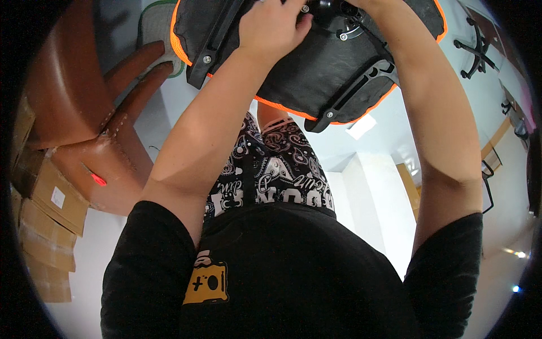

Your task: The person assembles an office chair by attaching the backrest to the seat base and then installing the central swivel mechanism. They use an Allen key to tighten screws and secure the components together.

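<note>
A black seat (293, 79) with bright orange edging is filling the top centre of the frame, its underside showing two black brackets (350, 97) and a dark, shiny fitting (327, 12). The left hand (274, 28) is lying over the underside, its thumb pointing toward the fitting; its other fingers are running past the top edge, so I cannot tell whether they are gripping anything. The right hand (367, 3) is mostly being cut off there too, its fingers' state equally unclear. At left, a small red item (97, 178) is resting on brown furniture (121, 155).
</note>
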Demonstrator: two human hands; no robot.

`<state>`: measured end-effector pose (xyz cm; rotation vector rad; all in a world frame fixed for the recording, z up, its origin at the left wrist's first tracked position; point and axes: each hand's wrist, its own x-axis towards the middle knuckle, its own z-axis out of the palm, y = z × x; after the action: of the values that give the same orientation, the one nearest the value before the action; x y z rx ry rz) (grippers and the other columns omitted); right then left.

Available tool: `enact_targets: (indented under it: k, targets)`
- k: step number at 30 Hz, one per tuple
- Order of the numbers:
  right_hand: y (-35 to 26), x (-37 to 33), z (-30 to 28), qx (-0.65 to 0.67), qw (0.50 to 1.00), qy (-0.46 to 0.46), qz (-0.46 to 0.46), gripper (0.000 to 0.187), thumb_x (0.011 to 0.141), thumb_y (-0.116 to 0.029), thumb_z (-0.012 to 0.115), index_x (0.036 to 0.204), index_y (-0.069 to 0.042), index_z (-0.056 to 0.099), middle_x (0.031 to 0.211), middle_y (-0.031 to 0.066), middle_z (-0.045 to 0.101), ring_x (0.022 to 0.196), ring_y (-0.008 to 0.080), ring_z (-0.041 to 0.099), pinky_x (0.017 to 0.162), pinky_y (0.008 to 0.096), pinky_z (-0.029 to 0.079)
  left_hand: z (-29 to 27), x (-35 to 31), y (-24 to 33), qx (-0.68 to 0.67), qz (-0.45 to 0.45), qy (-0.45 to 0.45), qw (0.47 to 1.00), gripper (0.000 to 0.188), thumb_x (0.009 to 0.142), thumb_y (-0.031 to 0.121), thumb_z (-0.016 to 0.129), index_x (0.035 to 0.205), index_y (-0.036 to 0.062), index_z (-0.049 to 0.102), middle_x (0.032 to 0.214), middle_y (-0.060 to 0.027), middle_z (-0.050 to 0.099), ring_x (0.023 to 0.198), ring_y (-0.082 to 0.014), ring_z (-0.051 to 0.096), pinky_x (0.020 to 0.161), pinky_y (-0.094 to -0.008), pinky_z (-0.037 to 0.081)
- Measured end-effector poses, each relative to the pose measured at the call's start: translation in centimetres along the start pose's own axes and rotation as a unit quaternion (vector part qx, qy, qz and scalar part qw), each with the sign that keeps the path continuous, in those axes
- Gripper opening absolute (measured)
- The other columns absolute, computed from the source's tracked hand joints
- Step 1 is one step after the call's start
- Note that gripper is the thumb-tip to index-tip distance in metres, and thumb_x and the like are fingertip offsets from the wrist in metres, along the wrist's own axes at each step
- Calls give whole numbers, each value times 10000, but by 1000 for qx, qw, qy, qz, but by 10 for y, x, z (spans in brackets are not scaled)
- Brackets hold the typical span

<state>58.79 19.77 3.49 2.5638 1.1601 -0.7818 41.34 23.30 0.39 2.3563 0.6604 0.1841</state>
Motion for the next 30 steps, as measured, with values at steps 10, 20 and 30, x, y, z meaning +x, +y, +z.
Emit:
enact_targets:
  k: [10,20,30]
  targets:
    - [4,-3,5,36,997,63,-35,401,926,-333,464,986,-3,683,1030,212,668,988,360,636,872,427,499,9,-3,-3,29,48,131,990,240,724,90,691,962,123,687,1168,-99,550,1075,-349,488,896,-481,403]
    - [5,3,-4,-8,999,1,-54,430,926,-358,458,978,-7,701,1036,204,672,995,365,630,887,433,489,15,-1,-11,29,36,109,993,172,740,143,730,894,102,666,1135,-119,548,1063,-359,494,892,-480,400]
    - [8,9,7,19,998,33,-48,384,917,-321,461,972,-21,695,999,211,673,963,362,639,852,429,500,23,1,-16,0,46,141,989,197,713,130,761,879,99,659,1116,-116,554,1061,-364,493,886,-462,404]
